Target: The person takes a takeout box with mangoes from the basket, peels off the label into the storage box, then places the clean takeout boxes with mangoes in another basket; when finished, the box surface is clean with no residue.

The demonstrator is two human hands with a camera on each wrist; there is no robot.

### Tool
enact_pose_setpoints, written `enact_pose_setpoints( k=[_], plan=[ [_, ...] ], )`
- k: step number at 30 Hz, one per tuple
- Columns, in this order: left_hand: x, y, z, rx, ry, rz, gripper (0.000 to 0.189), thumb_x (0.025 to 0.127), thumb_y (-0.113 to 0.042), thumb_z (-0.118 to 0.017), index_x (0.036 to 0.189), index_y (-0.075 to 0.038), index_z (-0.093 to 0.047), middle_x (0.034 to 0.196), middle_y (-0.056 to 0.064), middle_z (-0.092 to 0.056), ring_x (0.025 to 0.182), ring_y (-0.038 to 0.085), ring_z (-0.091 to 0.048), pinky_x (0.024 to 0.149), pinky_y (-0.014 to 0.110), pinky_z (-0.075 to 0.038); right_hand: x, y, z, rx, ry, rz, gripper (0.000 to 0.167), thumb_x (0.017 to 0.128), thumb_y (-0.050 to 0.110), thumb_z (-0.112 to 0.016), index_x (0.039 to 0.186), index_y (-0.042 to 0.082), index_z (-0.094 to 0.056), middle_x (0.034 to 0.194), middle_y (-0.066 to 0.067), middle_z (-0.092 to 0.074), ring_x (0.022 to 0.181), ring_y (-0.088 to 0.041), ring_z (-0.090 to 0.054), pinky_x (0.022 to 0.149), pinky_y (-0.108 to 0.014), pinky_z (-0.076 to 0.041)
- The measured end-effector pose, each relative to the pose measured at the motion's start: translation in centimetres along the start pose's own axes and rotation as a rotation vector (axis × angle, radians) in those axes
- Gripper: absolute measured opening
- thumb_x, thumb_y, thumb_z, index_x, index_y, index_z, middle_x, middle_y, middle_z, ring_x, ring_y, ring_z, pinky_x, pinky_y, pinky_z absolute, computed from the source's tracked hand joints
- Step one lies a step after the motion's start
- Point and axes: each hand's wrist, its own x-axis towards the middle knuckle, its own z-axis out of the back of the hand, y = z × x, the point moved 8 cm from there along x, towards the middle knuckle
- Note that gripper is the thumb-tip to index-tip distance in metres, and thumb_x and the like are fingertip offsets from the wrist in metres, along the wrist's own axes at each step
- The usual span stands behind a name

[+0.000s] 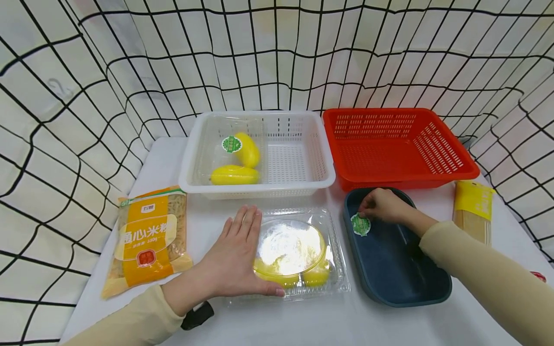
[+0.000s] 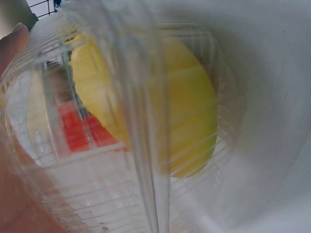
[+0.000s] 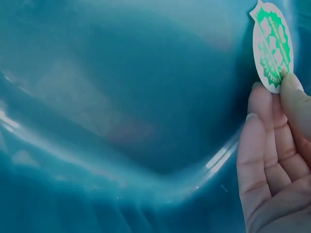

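A clear plastic clamshell box (image 1: 339,250) lies closed on the table with yellow fruit (image 1: 317,276) inside. Along its left side rests my left hand (image 1: 233,254), fingers straight and the thumb at the near edge. In the left wrist view, a yellow fruit (image 2: 189,107) shows through the ribbed clear wall. My right hand (image 1: 385,206) is over the dark blue tray (image 1: 398,269), near its far left corner. Between its thumb and fingertips it pinches a round green-and-white sticker (image 3: 273,46), which hangs just inside the tray's wall in the head view.
Behind stand a white basket (image 1: 298,185), holding another clear box with two yellow fruits (image 1: 235,175), and a red basket (image 1: 407,184). An orange pasta bag (image 1: 147,235) lies left; a yellow-wrapped noodle pack (image 1: 473,206) lies right. Black netting (image 1: 275,53) surrounds the table.
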Motion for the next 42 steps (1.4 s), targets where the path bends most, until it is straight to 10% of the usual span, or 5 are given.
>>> enact_pose_setpoints(
  k=[31, 42],
  plan=[
    [0.0, 0.2, -0.8, -0.021, 0.012, 0.016, 0.149, 0.063, -0.089, -0.069, 0.160, 0.010, -0.014, 0.169, 0.030, -0.010, 0.158, 0.046, -0.009, 0.124, 0.065, -0.020, -0.6, 0.0, 0.2, -0.104, -0.058, 0.012, 0.012, 0.090, 0.014, -0.078, 0.097, 0.004, -0.079, 0.089, -0.005, -0.078, 0.081, -0.017, -0.070, 0.077, -0.042, -0.059],
    [0.0, 0.1, -0.3, 0.007, 0.007, 0.008, 0.149, 0.063, -0.089, -0.069, 0.159, 0.010, -0.015, 0.168, 0.031, -0.012, 0.157, 0.047, -0.010, 0.123, 0.066, -0.021, -4.0, 5.2, 1.6, -0.020, -0.211, 0.090, 0.024, 0.094, 0.018, -0.075, 0.113, 0.005, -0.070, 0.087, -0.002, -0.068, 0.075, -0.014, -0.057, 0.065, -0.026, -0.053]
  ],
)
